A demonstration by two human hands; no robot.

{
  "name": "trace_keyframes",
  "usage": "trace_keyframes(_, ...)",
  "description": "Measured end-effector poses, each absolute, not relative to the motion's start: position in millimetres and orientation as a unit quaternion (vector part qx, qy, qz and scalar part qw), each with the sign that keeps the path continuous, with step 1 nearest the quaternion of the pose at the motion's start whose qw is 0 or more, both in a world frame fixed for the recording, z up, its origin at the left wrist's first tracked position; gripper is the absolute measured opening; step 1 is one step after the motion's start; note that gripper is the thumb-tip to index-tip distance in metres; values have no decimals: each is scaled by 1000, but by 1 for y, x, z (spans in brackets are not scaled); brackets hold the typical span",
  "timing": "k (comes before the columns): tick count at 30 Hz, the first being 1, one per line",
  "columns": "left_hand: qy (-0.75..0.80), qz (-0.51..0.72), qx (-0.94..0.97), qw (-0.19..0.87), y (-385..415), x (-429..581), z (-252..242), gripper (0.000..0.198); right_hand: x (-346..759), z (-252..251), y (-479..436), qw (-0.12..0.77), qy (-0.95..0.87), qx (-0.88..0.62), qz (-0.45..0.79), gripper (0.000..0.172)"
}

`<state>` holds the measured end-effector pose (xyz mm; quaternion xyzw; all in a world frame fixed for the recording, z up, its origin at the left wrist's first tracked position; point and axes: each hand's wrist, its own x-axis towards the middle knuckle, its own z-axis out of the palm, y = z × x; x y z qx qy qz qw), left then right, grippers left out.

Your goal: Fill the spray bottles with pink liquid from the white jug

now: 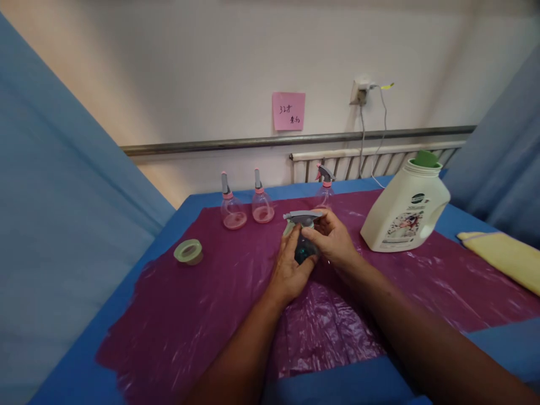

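A small spray bottle (304,247) with a grey trigger head and dark liquid stands upright between my hands, over the purple plastic sheet. Its body is gripped by my left hand (291,269), fingers wrapped round the left side. My right hand (335,239) closes on the neck just below the spray head, thumb in front; some of its fingers are hidden behind the bottle. Beyond them are pink-collared spray bottles: one (233,214) and another (262,207) hold a little pink liquid, and a third (324,194) is partly covered by the grey head.
A large cream jug (405,208) with a green cap stands to the right, beside a folded yellow cloth (506,256). At left lies a roll of pale green tape (188,251). The purple sheet (202,304) covers a blue surface against the wall. Cords hang from a socket (360,93).
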<state>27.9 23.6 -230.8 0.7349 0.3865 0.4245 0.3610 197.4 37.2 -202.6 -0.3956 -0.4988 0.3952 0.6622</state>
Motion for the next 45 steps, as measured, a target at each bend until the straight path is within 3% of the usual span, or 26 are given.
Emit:
trace_keyframes(4,384,435,727,367,23,30,-233,91,209,-184,29,660,-537,-353,390,69)
trace_keyframes(8,392,425,728,367,20,29,-228,91,214,-181,30,620,-575,-367,387,53)
trace_keyframes(12,382,430,733,362,18,29,-224,95,209,-190,33,644,-546,-380,379,43)
trace_keyframes(15,364,450,733,358,18,30,-225,99,201,-195,34,664,-505,-383,398,45)
trace_keyframes(23,344,458,739,355,17,28,-229,87,182,-197,37,704,-452,-385,390,54)
trace_keyframes(36,365,441,736,362,22,26,-233,90,195,-197,31,662,-545,-375,353,55)
trace_keyframes(41,371,437,733,368,21,26,-229,93,206,-192,25,614,-604,-409,302,38)
trace_keyframes(45,374,430,735,367,20,27,-226,90,203,-192,27,627,-588,-438,263,34)
